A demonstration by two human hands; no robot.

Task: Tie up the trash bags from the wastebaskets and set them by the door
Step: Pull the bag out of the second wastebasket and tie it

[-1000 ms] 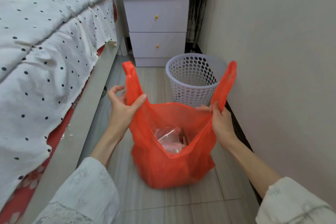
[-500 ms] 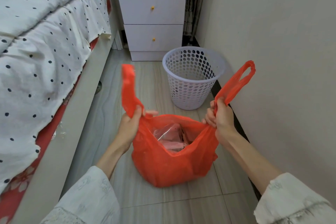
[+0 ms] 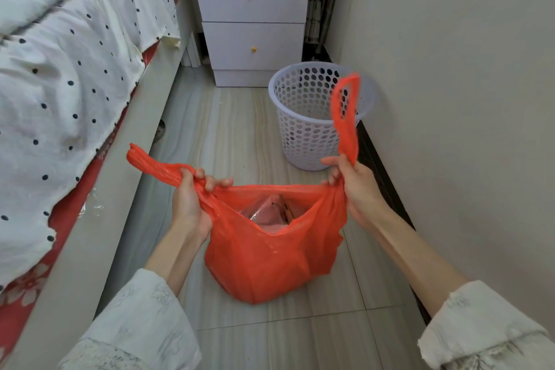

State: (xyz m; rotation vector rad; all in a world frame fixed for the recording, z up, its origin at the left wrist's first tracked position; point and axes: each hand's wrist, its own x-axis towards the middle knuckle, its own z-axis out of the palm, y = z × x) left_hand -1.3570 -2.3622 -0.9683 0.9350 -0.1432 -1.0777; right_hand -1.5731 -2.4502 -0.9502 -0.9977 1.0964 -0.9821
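Observation:
An orange trash bag sits on the tiled floor between my arms, its mouth pulled wide with clear plastic wrappers showing inside. My left hand grips the bag's left handle, which sticks out flat toward the bed. My right hand grips the right handle at its base; that loop stands upright in front of the wastebasket. The white perforated wastebasket stands behind the bag against the wall, with no liner in it.
A bed with a dotted white cover runs along the left, its frame edge close to my left arm. A white two-drawer nightstand closes the far end of the aisle. A plain wall bounds the right side.
My hands have closed around the two handles and drawn them apart, stretching the bag's mouth. The left handle dropped from upright to pointing left. The view tilted down.

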